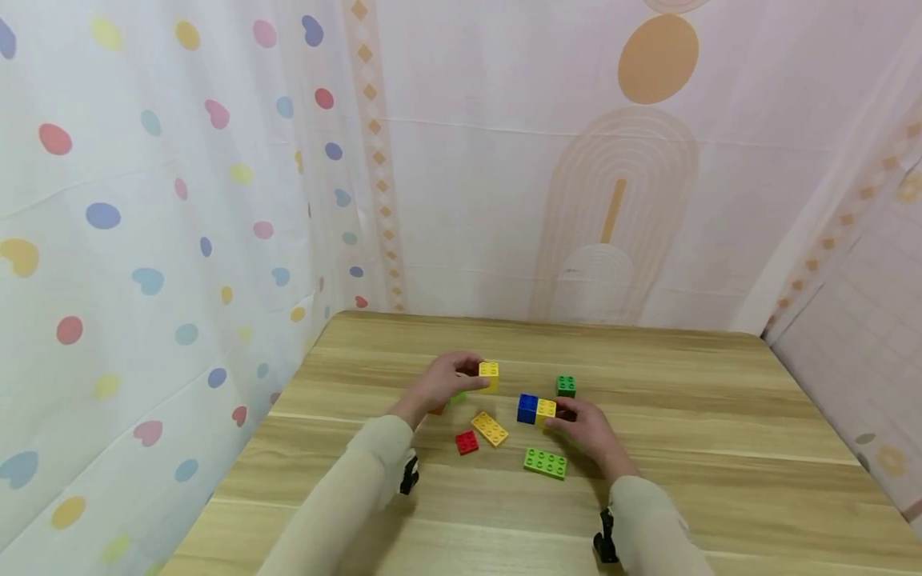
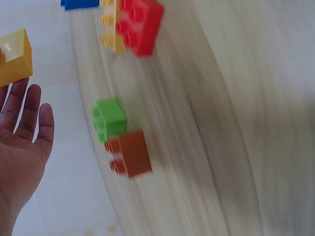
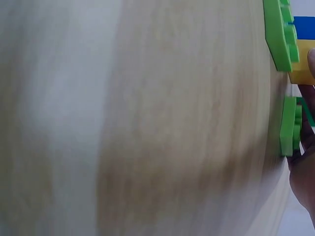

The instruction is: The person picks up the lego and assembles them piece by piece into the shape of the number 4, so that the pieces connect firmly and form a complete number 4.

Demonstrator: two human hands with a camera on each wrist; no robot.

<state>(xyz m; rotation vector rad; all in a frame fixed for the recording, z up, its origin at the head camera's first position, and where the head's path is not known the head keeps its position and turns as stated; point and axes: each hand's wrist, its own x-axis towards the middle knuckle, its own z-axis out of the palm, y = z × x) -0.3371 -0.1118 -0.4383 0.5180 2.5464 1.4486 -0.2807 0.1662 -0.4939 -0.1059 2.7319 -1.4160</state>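
Observation:
My left hand pinches a yellow toy building brick, raised above the table; the left wrist view shows the same brick over the spread lower fingers. With thumb and fingers, my right hand grips another yellow brick. A dark blue brick sits flush against its left side; I cannot tell how the two are joined. Just behind the right hand is a green brick. In front lies a long lime-green brick.
Between the hands lie a long yellow-orange brick and a red brick on the wooden table. A lime brick and an orange-brown brick stand under the left hand, mostly hidden from the head view. Patterned curtains hang behind.

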